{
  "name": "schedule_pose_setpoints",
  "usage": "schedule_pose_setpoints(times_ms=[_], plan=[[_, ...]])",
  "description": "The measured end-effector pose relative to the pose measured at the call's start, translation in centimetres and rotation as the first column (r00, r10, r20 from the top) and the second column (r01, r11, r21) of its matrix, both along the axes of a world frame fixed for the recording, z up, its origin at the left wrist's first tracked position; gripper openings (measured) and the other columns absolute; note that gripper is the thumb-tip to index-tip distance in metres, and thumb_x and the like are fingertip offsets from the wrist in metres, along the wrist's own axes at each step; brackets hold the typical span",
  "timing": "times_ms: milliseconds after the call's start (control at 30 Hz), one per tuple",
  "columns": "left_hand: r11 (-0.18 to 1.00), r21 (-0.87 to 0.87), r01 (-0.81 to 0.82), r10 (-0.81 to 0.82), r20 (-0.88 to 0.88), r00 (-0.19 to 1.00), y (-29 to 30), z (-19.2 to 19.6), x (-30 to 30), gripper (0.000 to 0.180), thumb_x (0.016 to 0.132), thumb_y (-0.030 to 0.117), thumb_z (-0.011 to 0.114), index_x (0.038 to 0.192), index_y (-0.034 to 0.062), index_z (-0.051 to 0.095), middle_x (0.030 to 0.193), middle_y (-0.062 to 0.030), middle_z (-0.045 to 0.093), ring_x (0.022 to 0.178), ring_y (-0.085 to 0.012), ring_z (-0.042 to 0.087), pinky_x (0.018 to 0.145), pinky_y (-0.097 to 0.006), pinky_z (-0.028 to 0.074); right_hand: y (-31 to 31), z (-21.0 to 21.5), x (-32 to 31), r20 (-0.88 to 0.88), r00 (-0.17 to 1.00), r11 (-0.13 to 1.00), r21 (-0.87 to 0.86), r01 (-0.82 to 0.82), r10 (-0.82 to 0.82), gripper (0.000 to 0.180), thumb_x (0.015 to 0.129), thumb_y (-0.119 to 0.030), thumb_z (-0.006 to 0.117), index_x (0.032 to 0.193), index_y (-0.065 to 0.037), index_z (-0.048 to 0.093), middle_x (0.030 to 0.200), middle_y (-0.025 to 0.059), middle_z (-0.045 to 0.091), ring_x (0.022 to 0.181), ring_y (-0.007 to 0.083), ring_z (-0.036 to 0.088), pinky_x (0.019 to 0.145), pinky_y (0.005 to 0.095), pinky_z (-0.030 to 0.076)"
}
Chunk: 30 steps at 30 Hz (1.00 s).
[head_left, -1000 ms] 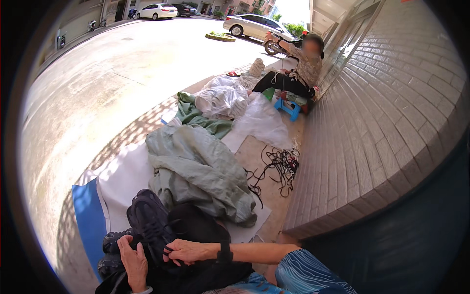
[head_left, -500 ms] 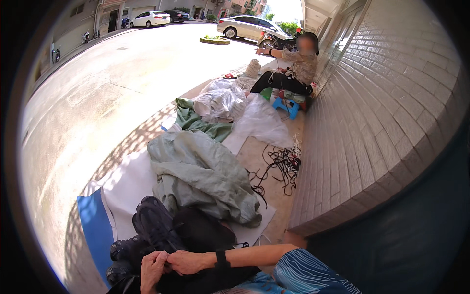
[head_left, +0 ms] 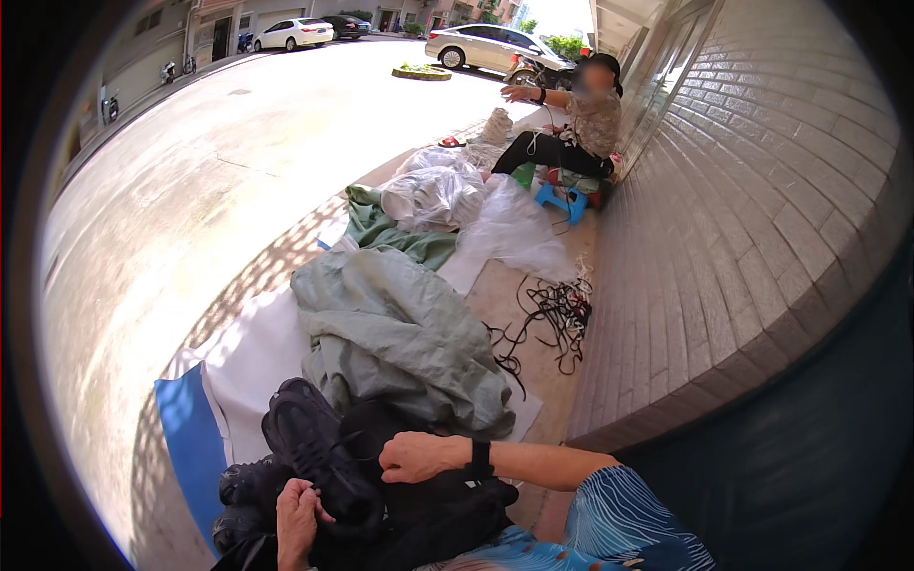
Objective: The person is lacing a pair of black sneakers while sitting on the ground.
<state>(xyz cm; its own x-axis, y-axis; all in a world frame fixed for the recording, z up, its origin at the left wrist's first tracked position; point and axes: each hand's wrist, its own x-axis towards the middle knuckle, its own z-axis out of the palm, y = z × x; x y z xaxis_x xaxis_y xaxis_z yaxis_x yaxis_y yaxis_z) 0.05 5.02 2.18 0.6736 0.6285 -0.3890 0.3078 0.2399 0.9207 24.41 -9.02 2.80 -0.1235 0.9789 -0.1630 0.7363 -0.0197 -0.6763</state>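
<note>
A black lace-up shoe [head_left: 319,452] rests on my lap, over dark cloth. My left hand [head_left: 296,521] has its fingers bent against the shoe's near left side, gripping its edge. To the right of the shoe, over the dark cloth [head_left: 428,519], my right hand [head_left: 419,458] is held with fingers curled together. A thin dark line, like a lace, shows between the shoe and this hand, but what the fingers hold is hidden. More black shoes [head_left: 243,481] lie left of the held one.
A grey-green cloth sack [head_left: 400,333] lies ahead on a white and blue sheet [head_left: 190,419]. Black cords [head_left: 557,319] lie tangled beside the tiled wall [head_left: 724,238]. Beyond are clear plastic bags [head_left: 438,190], a blue stool [head_left: 564,202] and a seated person [head_left: 590,124] handling cord.
My hands were together at the shoe; my right hand has moved right and up, away from my left. The left stays by the shoe, more of which is now uncovered.
</note>
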Motion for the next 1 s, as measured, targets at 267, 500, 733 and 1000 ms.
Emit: schedule_pose_setpoints(times_ms=[267, 500, 733, 1000], plan=[[0.815, 0.580, 0.027, 0.041, -0.105, 0.994, 0.4, -2.1, 0.5, 0.024, 0.091, 0.014, 0.058, 0.074, -0.0002, 0.047, 0.059, -0.0025, 0.040, 0.053, -0.0094, 0.040, 0.051, -0.028, 0.039, 0.0, -0.2, 1.7, -0.457, 0.793, 0.831, -0.545, 0.110, -0.404, 0.035, 0.087, -0.030, 0.061, 0.067, -0.001, 0.065, 0.051, 0.0025, 0.058, 0.039, 0.0104, 0.053, 0.039, 0.0255, 0.041], [0.891, 0.454, -0.003, 0.075, -0.140, 0.987, 0.6, -2.8, 0.4, 0.049, 0.088, 0.024, 0.068, 0.063, 0.0036, 0.032, 0.060, 0.0008, 0.028, 0.060, -0.0079, 0.031, 0.050, -0.032, 0.029, 0.1, -1.2, 2.2, -0.474, 0.822, 0.879, -0.471, 0.066, -0.316, 0.037, 0.087, -0.032, 0.062, 0.065, -0.003, 0.067, 0.045, 0.0001, 0.052, 0.036, 0.0088, 0.043, 0.037, 0.0259, 0.032], [0.909, 0.417, -0.001, 0.053, -0.115, 0.992, 0.9, -2.9, 0.2, 0.048, 0.087, 0.025, 0.068, 0.062, 0.0039, 0.034, 0.060, 0.0028, 0.031, 0.060, -0.0065, 0.032, 0.049, -0.031, 0.027, 0.3, -2.1, 2.2, -0.481, 0.826, 0.899, -0.433, 0.070, -0.295, 0.039, 0.089, -0.034, 0.063, 0.064, -0.004, 0.068, 0.043, -0.0009, 0.049, 0.037, 0.0081, 0.041, 0.037, 0.0260, 0.030], [0.967, 0.255, -0.023, 0.048, -0.092, 0.995, 0.8, -2.6, -0.3, 0.044, 0.096, 0.030, 0.055, 0.062, 0.0065, 0.039, 0.055, 0.0029, 0.036, 0.048, -0.0069, 0.037, 0.043, -0.028, 0.030, 0.3, -2.0, 1.9, -0.471, 0.826, 0.889, -0.452, 0.075, -0.309, 0.040, 0.089, -0.035, 0.063, 0.064, -0.003, 0.068, 0.043, -0.0009, 0.049, 0.036, 0.0080, 0.041, 0.037, 0.0256, 0.030]])
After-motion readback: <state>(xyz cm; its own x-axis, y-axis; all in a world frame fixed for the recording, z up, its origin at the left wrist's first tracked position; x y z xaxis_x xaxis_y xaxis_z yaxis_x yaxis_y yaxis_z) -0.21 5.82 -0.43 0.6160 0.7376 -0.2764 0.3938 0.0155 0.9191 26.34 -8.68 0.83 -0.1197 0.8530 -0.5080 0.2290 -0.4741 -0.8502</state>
